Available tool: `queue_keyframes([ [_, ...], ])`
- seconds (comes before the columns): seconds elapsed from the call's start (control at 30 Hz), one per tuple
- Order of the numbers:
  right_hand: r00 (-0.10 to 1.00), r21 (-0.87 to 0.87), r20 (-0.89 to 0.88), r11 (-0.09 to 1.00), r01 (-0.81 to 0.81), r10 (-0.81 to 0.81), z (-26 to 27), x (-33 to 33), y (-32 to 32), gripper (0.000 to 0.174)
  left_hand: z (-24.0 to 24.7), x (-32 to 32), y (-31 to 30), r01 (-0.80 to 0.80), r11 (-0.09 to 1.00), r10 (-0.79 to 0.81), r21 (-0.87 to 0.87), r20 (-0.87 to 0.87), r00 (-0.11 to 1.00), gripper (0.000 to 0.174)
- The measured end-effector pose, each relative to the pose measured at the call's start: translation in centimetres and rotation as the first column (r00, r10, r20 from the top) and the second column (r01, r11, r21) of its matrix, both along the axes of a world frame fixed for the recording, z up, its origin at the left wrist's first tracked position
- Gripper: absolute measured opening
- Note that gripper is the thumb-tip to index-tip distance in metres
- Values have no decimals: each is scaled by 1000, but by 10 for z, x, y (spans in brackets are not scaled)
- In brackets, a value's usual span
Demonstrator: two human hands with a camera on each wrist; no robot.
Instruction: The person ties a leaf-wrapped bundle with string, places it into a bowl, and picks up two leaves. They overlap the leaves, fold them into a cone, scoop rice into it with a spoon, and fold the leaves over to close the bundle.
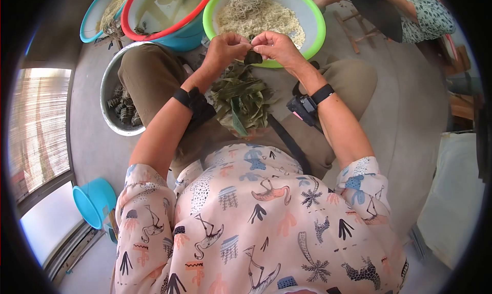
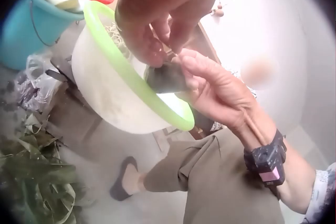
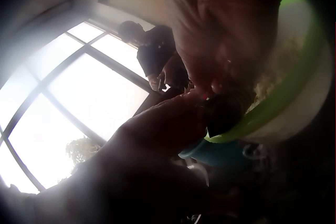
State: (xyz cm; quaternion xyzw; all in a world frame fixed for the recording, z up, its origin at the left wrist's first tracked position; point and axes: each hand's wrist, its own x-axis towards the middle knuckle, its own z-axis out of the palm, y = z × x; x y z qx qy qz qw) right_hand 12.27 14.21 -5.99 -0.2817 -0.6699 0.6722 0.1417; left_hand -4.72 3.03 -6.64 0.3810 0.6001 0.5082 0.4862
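Over the near rim of a green-rimmed basin [image 1: 318, 38], both hands meet at a small dark leaf-wrapped rice dumpling [image 1: 252, 57]. My left hand [image 1: 225, 49] pinches at its top with thumb and fingers; in the left wrist view a thin tan strand [image 2: 170, 55] shows between the fingertips. From the other side my right hand [image 1: 281, 49] pinches there too, its lower fingers curled against the dumpling [image 2: 166, 78]. The right wrist view is dark, with the dumpling mostly in shadow. White rice [image 1: 277, 23] and a bundle of pale strands [image 1: 246, 6] lie in the basin.
Below the hands is a heap of green leaves [image 1: 243, 97]. A metal basin [image 1: 106, 109] with several wrapped dumplings [image 1: 124, 109] stands left of the knee. A red-rimmed tub [image 1: 154, 37] holds cloudy water and leaves. Another person [image 1: 405, 9] sits at upper right, near a wooden frame [image 1: 353, 35].
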Motion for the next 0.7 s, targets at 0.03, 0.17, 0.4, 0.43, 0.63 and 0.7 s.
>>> queue_keyframes([
  [0.03, 1000, -11, 8, 1000, 3, -3, 0, 0, 1, 17, 0, 2, 0, -32, 999, 32, 33, -20, 999, 19],
  [0.17, 1000, 21, -13, 999, 28, -28, -1, -2, -5, 20, 3, 10, 1, -84, 996, 85, 24, -55, 995, 18],
  [0.4, 996, 92, -28, 992, 86, -84, -8, -8, -8, 14, 9, 21, 6, -127, 976, 141, 176, -74, 987, 20],
  [0.43, 993, 133, -22, 984, 116, -114, -8, -8, -9, 13, 14, 21, 6, -136, 981, 144, 140, -52, 988, 22],
  [0.63, 987, 31, -106, 991, 128, -125, 4, -3, -15, 11, 13, 14, 4, -31, 993, 43, 113, -111, 993, 31],
  [0.7, 988, 31, -100, 992, 120, -117, 1, -3, -15, 11, 12, 15, 3, -12, 992, 30, 124, -141, 990, 31],
])
